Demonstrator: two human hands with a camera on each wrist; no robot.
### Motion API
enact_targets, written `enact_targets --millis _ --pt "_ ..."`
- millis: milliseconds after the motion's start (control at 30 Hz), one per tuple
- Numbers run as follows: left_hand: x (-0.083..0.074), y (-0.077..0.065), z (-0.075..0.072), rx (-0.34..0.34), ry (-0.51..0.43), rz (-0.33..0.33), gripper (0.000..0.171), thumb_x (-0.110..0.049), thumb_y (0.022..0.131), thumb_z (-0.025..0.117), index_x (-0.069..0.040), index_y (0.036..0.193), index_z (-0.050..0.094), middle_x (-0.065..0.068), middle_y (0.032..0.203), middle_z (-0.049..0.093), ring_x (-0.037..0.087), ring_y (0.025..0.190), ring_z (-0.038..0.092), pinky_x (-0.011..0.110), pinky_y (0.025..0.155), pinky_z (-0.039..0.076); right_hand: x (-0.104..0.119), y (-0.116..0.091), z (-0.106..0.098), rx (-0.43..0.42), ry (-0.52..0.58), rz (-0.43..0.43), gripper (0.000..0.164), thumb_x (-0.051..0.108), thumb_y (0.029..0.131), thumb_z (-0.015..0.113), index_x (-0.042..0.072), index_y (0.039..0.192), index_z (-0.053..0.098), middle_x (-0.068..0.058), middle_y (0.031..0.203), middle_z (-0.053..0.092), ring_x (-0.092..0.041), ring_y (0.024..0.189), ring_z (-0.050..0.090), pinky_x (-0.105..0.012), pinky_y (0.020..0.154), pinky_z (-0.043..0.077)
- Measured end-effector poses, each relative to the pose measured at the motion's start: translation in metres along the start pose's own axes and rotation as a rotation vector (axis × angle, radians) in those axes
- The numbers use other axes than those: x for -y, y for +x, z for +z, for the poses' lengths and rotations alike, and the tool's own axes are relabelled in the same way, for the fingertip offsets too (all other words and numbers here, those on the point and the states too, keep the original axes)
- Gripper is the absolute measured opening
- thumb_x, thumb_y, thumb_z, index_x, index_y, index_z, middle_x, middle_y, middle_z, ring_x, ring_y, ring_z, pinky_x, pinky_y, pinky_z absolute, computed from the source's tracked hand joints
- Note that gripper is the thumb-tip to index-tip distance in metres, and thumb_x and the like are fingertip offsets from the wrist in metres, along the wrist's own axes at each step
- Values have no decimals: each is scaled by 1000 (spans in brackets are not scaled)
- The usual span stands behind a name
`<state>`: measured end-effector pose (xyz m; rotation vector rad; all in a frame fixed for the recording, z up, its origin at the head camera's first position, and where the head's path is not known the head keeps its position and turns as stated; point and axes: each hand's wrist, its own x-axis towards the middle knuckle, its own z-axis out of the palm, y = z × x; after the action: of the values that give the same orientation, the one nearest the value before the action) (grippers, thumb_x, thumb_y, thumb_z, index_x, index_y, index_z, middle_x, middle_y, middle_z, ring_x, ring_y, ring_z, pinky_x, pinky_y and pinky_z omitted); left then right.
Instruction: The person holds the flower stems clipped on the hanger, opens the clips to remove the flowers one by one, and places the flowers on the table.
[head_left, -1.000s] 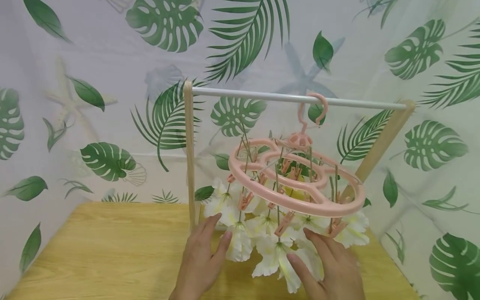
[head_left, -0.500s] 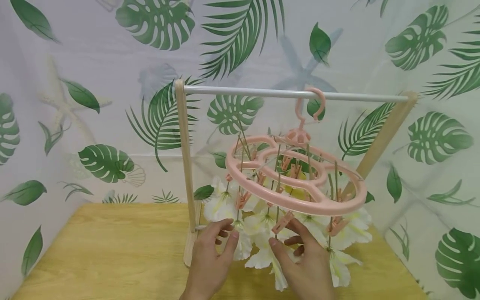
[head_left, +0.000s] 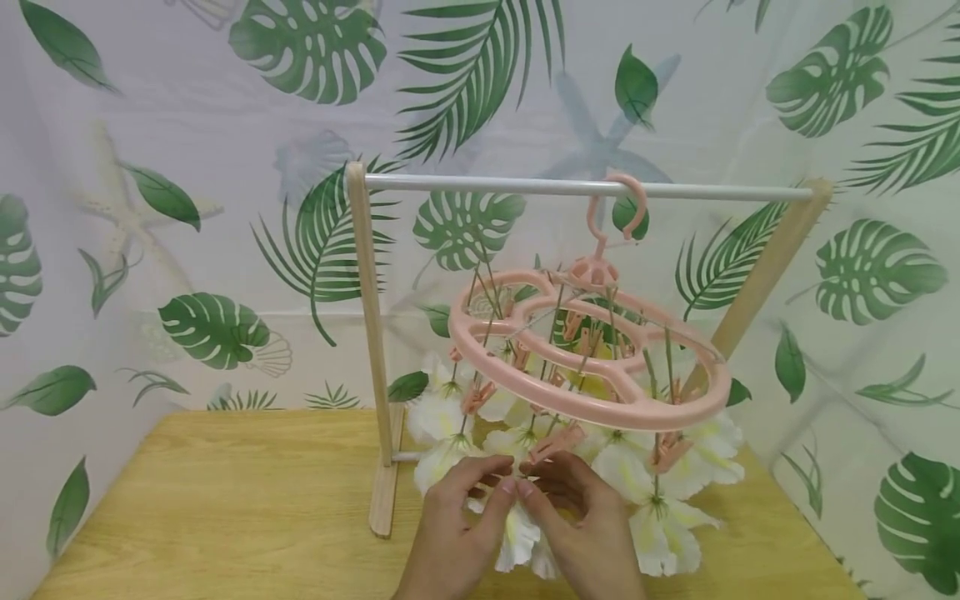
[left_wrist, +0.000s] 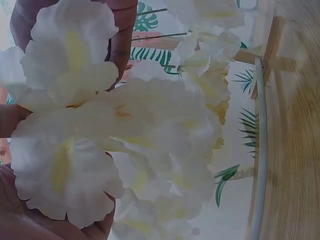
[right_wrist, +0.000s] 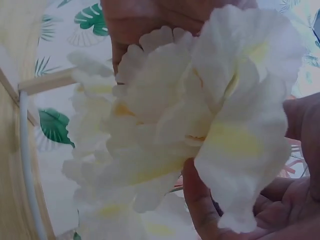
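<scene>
My left hand [head_left: 461,525] and right hand [head_left: 588,525] meet in the head view at a white artificial flower [head_left: 517,542], thumbs and forefingers pinching it near the top. Just above the fingertips hangs a tilted pink clip [head_left: 557,443] from a round pink drying hanger [head_left: 577,407]. In both wrist views, white petals with yellow streaks, as on this flower [right_wrist: 235,140], hide much of the fingers. My left hand [left_wrist: 40,210] curls beneath petals at the lower left of its view. Other white flowers [head_left: 663,533] hang upside down around it, their green stems rising through the ring.
The hanger's hook [head_left: 637,204] hangs on a white rod [head_left: 480,183] between two wooden posts, the left post [head_left: 369,325] standing on a foot. The rack rests on a wood-grain table [head_left: 225,508]. A leaf-patterned cloth [head_left: 187,67] covers the wall behind.
Both hands have come together: the left moved right, the right moved left, from the clip down to the flower beneath it. The spread fingers now pinch, and the clip tilts further left.
</scene>
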<state>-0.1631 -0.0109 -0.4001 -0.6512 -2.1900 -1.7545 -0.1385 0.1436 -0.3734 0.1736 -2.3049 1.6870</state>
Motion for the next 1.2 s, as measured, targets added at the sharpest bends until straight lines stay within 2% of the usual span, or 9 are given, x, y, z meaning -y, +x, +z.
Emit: enact_targets --millis 133,233,400,533,667,800,900,1067,1200 --pt "0 0 0 2 17 17 23 -29 103 62 -18 121 72 -12 118 69 15 106 61 36 88 50 0 -1 1 23 103 34 48 18 96 72 -4 135 58 -12 118 69 -25 107 67 -31 92 55" --pt "-1 0 0 2 35 35 23 -29 102 64 -20 120 73 -14 121 69 16 109 60 38 88 49 1 -1 2 23 155 53 45 18 96 72 -1 135 60 -12 119 69 -26 107 67 -30 90 55" --pt "-3 0 1 -28 62 68 12 -21 96 71 -21 107 76 -16 116 69 14 109 60 37 88 49 4 -1 7 -3 199 25 28 15 96 71 1 121 69 -10 118 70 -24 104 67 -31 89 56" --pt "-6 1 2 -48 74 97 15 -13 91 76 -24 101 74 -18 105 69 11 104 62 35 88 51 7 -1 11 -24 249 -11 22 7 97 69 -3 115 71 -13 115 71 -24 101 70 -32 86 57" --pt "-7 0 2 -49 75 133 19 -11 90 77 -26 102 74 -21 100 68 9 99 62 35 88 51 9 -1 12 -61 260 -52 14 2 97 67 -5 108 72 -17 110 71 -26 101 70 -32 86 58" --pt "-8 -1 3 -45 80 169 16 -12 91 77 -24 101 74 -20 98 69 8 96 62 34 86 52 11 -3 10 -124 215 -72 9 3 96 67 -1 102 74 -15 110 71 -24 102 69 -31 89 56" --pt "-9 -1 3 -42 99 176 12 -14 91 76 -22 100 74 -19 99 70 9 96 62 34 86 52 13 -4 8 -179 212 -83 13 1 96 68 -1 106 74 -14 107 72 -22 99 69 -29 88 55" --pt "-8 -3 4 -41 125 160 9 -15 92 76 -18 100 75 -19 100 70 9 99 61 36 88 52 15 -6 6 -240 344 -92 23 -7 95 65 -10 118 68 -13 106 72 -20 96 70 -31 81 58" --pt "-6 -3 5 -55 158 195 16 -12 90 78 -16 105 77 -16 102 71 9 98 61 35 84 53 17 -8 5 -291 393 -87 26 -8 96 63 -9 122 66 -13 110 72 -20 101 69 -30 87 57"
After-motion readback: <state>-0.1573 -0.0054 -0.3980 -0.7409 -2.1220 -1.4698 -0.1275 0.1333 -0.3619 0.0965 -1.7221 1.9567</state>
